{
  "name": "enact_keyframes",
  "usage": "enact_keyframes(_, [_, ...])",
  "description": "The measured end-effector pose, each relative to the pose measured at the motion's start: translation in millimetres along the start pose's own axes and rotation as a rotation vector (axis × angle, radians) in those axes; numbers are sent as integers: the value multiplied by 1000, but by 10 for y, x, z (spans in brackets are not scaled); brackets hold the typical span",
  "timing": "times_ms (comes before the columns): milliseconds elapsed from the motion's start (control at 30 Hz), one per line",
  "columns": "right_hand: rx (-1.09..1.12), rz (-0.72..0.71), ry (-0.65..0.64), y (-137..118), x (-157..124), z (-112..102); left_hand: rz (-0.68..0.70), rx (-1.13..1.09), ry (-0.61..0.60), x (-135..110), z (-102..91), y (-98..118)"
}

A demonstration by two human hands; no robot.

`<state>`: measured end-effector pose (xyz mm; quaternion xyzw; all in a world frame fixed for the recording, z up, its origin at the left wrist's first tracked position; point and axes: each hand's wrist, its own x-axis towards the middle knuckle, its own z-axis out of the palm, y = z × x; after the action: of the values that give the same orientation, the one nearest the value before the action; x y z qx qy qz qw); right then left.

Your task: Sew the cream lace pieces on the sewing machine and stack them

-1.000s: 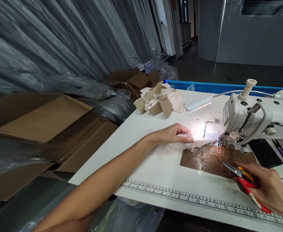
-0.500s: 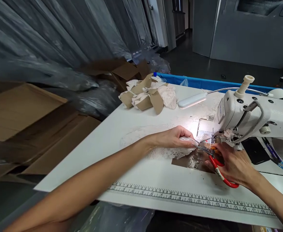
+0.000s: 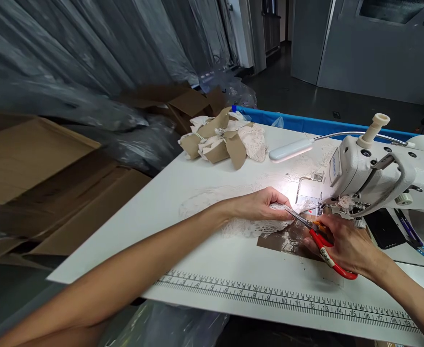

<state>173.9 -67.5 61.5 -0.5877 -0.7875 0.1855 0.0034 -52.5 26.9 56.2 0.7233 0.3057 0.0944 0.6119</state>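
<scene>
My left hand [image 3: 266, 205] pinches a piece of white lace [image 3: 255, 227] between thumb and fingers, just left of the needle area. The rest of the lace spreads flat over the table to the left. In my right hand [image 3: 342, 243] is a pair of scissors with red handles [image 3: 336, 269]. Their blades reach the lace edge by my left thumb and look nearly closed. The white sewing machine [image 3: 356, 168] stands right behind both hands, its lamp lighting the lace. A brown taped patch [image 3: 275, 242] on the tabletop lies under the scissors.
Bundles of lace tied with brown strips [image 3: 217, 140] lie at the table's back left. A white lamp [image 3: 291, 150] on a bendy neck reaches over the top. A black phone [image 3: 384, 229] rests under the machine arm. Open cardboard boxes [image 3: 63, 159] stand left. A ruler strip [image 3: 284, 300] follows the front edge.
The scissor blades have closed together at the lace edge. Both hands stay nearly in place, and the camera view has shifted slightly.
</scene>
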Motion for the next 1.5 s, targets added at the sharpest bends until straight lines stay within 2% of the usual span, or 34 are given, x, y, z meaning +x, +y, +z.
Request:
enact_keyframes(267, [247,-50,30,33,-25,13,5,30,-10,-3,1,-49])
enact_keyframes(433, [316,-16,-28,32,-28,31,43,62,4,-2,5,-45])
enact_keyframes(700, [0,-40,-1,-59,-36,-24,52,40,14,-19,18,-54])
enact_keyframes(933, [69,-107,47,-117,8,-9,33,26,-15,-21,43,-26])
enact_keyframes(1033, [12,-138,108,-51,-21,16,2,40,-37,-21,33,12])
enact_keyframes(1133, [-121,-107,186,117,-128,19,-4,111,-71,3,-58,61])
enact_keyframes(1233, [-170,-66,246,353,-317,32,30,348,-67,137,-268,60])
enact_keyframes(1333, [-162,-25,317,599,-563,109,45,649,17,451,-528,-27])
enact_keyframes(1433, [-194,94,349,818,-842,238,79,720,135,881,-712,-115])
enact_keyframes(1500, [-201,202,357,956,-1041,322,137,738,220,1143,-756,-120])
